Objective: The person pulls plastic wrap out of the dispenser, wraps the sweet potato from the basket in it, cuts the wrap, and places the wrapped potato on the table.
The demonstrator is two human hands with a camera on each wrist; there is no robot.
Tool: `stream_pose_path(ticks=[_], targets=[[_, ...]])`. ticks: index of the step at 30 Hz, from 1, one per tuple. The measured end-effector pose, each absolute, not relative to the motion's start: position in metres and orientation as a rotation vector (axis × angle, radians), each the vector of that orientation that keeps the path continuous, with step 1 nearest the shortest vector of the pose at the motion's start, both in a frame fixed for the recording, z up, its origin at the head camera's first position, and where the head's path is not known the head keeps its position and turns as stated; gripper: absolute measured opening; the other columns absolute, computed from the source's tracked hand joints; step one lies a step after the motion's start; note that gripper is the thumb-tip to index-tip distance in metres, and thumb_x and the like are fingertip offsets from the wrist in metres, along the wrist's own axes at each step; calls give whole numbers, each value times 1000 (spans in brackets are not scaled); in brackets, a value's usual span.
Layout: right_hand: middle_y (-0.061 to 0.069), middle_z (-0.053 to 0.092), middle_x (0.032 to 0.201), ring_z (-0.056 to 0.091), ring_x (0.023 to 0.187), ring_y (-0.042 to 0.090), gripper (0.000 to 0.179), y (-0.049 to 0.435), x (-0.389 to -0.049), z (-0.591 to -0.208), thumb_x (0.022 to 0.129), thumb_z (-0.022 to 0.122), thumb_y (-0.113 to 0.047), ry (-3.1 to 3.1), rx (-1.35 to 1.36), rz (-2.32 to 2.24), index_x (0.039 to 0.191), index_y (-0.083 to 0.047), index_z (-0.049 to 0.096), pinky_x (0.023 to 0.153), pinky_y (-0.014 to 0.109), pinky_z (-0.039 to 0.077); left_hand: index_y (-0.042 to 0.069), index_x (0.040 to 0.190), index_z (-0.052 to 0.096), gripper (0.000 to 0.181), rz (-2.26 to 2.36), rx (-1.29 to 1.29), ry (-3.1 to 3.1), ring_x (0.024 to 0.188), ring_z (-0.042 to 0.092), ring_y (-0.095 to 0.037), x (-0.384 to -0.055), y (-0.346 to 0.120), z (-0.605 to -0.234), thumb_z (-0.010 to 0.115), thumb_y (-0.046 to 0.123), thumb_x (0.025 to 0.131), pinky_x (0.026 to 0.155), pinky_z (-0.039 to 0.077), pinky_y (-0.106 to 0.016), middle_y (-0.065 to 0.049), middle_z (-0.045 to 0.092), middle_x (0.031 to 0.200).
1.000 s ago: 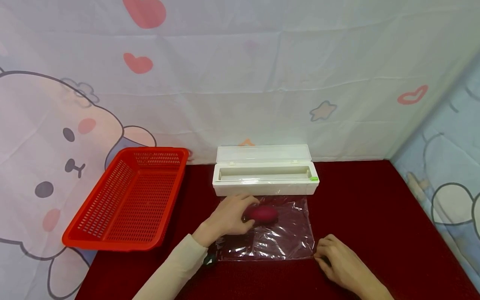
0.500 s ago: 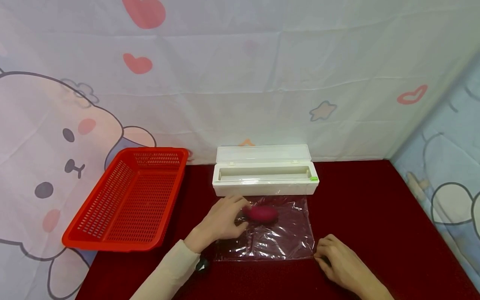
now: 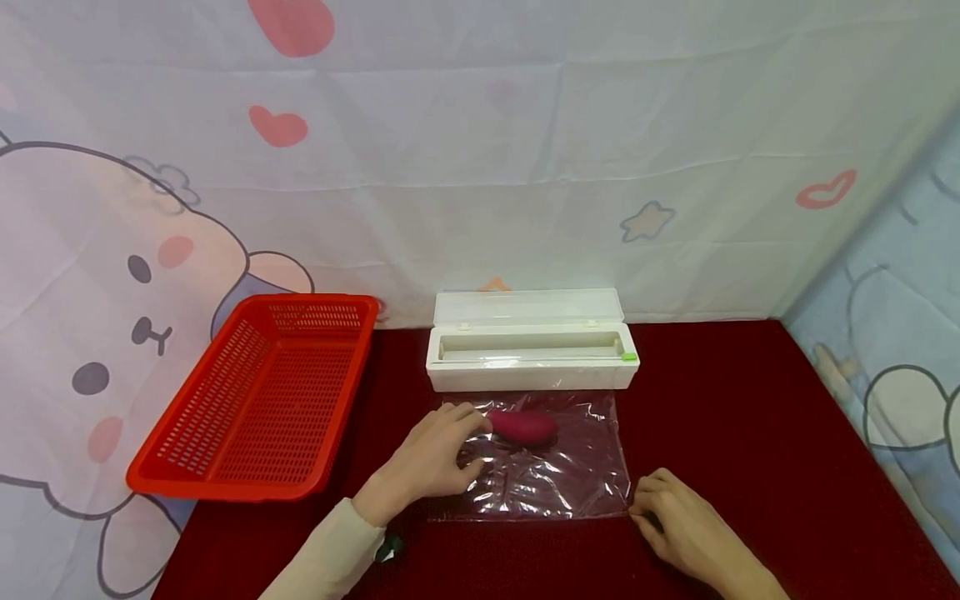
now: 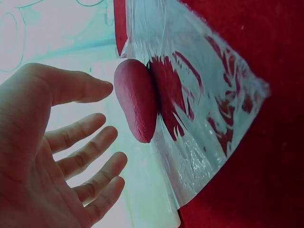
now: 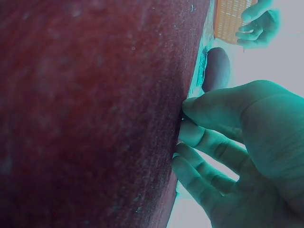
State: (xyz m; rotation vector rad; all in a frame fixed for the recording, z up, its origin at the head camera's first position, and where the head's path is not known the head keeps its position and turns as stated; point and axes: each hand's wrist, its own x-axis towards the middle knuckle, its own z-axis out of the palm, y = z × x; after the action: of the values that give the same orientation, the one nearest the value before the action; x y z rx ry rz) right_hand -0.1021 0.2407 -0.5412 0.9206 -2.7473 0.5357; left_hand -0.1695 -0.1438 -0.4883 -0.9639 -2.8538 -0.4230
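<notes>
A purple-red, elongated vegetable like a sweet potato (image 3: 525, 427) lies on a sheet of clear cling film (image 3: 555, 483) spread over the dark red cloth. Beside its left end is my left hand (image 3: 431, 454), fingers spread and relaxed. The left wrist view shows a gap between these fingers and the sweet potato (image 4: 137, 99). At the film's near right corner, my right hand (image 3: 678, 525) pinches the edge between thumb and fingertips. In the right wrist view the thumb (image 5: 213, 107) meets the forefinger low against the cloth, and the pinched corner is mostly hidden.
Behind the film stands a white cling film dispenser (image 3: 532, 379), its lid up and a green slider (image 3: 628, 357) at its right end. A red plastic basket (image 3: 262, 400) sits at the left. A printed curtain (image 3: 525, 167) hangs behind the table.
My left hand has let go of the sweet potato and drawn back left and toward me. The sweet potato stays on the film. My right hand has not moved.
</notes>
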Motion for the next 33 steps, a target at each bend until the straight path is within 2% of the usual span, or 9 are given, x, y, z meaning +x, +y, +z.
stream_pose_path(ticks=[8,25,33], targets=[[-17,72,98,61,98,10,24,241,-102,-541,85,86,-7,-2797,915,540,84,-28,75,83,33,59,18,119,73,40,-455,-981,-2823,102,63,-19,-161,-145,-489,85,30,83,85,54,-37,4,70,118],[-19,69,94,59,96,8,23,240,-104,-540,84,87,-7,-2787,923,532,84,-27,74,81,32,58,17,121,72,39,-457,-964,-2856,111,65,-19,-143,-153,-493,84,28,85,95,57,-39,3,71,121],[-15,70,91,58,95,10,24,241,-104,-540,83,87,-5,-2782,945,547,84,-25,74,80,31,57,15,118,73,37,-505,-965,-2883,100,61,-16,-132,-162,-499,84,24,84,90,56,-37,1,71,114]])
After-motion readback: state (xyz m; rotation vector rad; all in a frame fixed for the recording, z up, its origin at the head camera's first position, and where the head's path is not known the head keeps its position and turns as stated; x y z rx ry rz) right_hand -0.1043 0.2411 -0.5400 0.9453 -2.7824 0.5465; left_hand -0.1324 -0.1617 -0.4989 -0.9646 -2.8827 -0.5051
